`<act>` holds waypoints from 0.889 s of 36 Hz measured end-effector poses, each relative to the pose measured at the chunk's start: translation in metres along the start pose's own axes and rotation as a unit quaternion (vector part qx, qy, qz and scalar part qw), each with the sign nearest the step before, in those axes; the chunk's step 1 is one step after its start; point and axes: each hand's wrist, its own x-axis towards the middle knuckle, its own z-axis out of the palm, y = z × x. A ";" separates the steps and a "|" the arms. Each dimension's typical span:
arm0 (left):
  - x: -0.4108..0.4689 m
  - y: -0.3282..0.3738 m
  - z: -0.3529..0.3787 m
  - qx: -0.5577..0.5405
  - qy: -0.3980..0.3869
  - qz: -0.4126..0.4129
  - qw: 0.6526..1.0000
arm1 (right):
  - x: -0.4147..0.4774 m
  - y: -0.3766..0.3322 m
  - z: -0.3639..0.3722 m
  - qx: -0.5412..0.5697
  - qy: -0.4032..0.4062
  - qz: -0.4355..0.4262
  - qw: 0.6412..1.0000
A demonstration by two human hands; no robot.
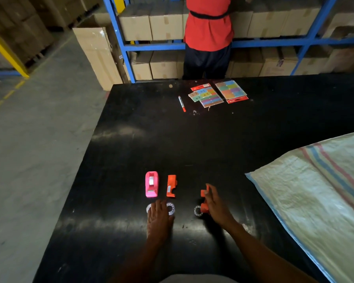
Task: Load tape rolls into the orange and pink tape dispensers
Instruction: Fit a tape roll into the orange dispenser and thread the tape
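Observation:
A pink tape dispenser [151, 184] stands on the black table [172, 144] with a tape roll inside it. Right beside it lies an orange dispenser half [171, 186] on its side. My left hand [159, 216] rests flat over two clear tape rolls, one [148, 208] showing at its left and one [170, 208] at its right. My right hand [214, 204] holds the other orange dispenser piece [204, 201] just above the table. A third tape roll [197, 211] lies next to that piece, on its left.
A woven sack [319, 193] covers the table's right side. A red marker [182, 103] and colourful sticker sheets [219, 92] lie at the far edge. A person in a red top [208, 27] stands behind the table at blue shelving with cardboard boxes.

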 end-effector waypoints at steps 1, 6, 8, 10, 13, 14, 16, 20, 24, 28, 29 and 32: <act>0.001 -0.001 0.003 0.004 0.003 -0.006 1.000 | 0.000 -0.001 0.002 -0.007 -0.006 -0.009 1.000; 0.006 -0.006 0.016 0.036 -0.002 0.000 0.999 | -0.003 -0.003 0.007 -0.038 -0.043 -0.011 0.998; 0.006 -0.003 0.013 0.025 -0.015 -0.002 1.000 | -0.006 -0.003 0.010 -0.048 -0.058 -0.006 0.997; 0.005 -0.002 0.009 0.022 -0.020 0.007 1.000 | -0.006 0.000 0.013 -0.062 -0.062 -0.010 0.996; 0.004 -0.003 0.005 -0.025 -0.020 0.031 0.999 | -0.008 0.000 0.017 -0.082 -0.073 -0.021 0.994; 0.004 -0.004 0.004 -0.046 -0.025 0.039 0.998 | -0.010 -0.002 0.018 -0.087 -0.076 -0.025 0.993; 0.006 -0.003 -0.001 -0.094 -0.040 0.058 0.993 | -0.014 -0.007 0.022 -0.096 -0.078 -0.047 0.991; 0.010 0.011 -0.023 -0.163 -0.065 0.109 0.978 | -0.015 -0.010 0.031 -0.088 -0.091 -0.058 0.990; 0.013 0.010 -0.044 -0.195 -0.067 0.131 0.970 | -0.014 -0.015 0.045 -0.061 -0.090 -0.068 0.992; 0.020 0.004 -0.062 -0.223 -0.113 0.128 0.960 | -0.020 -0.027 0.053 -0.042 -0.083 -0.089 0.992; 0.023 0.002 -0.067 -0.223 -0.127 0.127 0.958 | -0.019 -0.027 0.056 -0.037 -0.084 -0.095 0.991; 0.031 -0.007 -0.078 -0.236 -0.158 0.123 0.951 | -0.021 -0.034 0.062 -0.036 -0.081 -0.096 0.991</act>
